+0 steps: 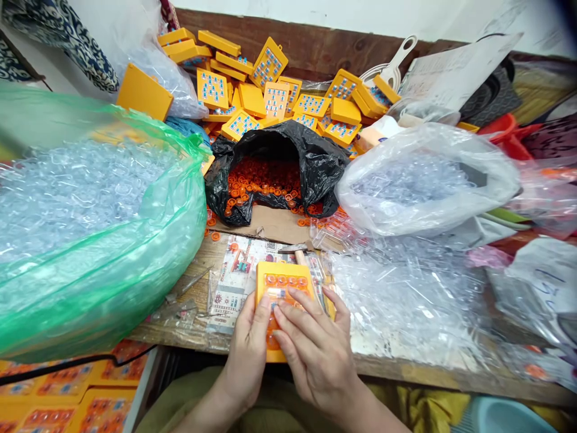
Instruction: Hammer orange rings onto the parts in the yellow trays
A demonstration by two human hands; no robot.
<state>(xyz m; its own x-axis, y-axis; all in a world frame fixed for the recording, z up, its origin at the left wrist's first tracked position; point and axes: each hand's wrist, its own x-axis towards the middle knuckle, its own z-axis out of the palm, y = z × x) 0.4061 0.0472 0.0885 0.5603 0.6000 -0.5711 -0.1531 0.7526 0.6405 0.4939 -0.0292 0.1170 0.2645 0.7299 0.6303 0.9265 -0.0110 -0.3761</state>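
Observation:
A flat yellow plastic case [261, 270] with rows of orange round pieces stands tilted at the table's front edge. My left hand [247, 355] grips its left side, thumb on the face and the other fingers mostly hidden. Over the case's face lies my right hand [318, 343], its fingers stretched out and touching the orange pieces. Whether a small part sits under those fingertips is hidden. Beneath and behind the case is a printed sheet [228, 294]. A hammer [295, 247] lies just beyond it.
A green bag [180, 240] of clear plastic parts bulges on the left. A black bag [320, 156] of orange rings lies open ahead, with yellow cases [252, 99] piled behind. Right are a white bag [360, 207] and loose clear pieces [406, 294]. Filled cases [103, 409] sit lower left.

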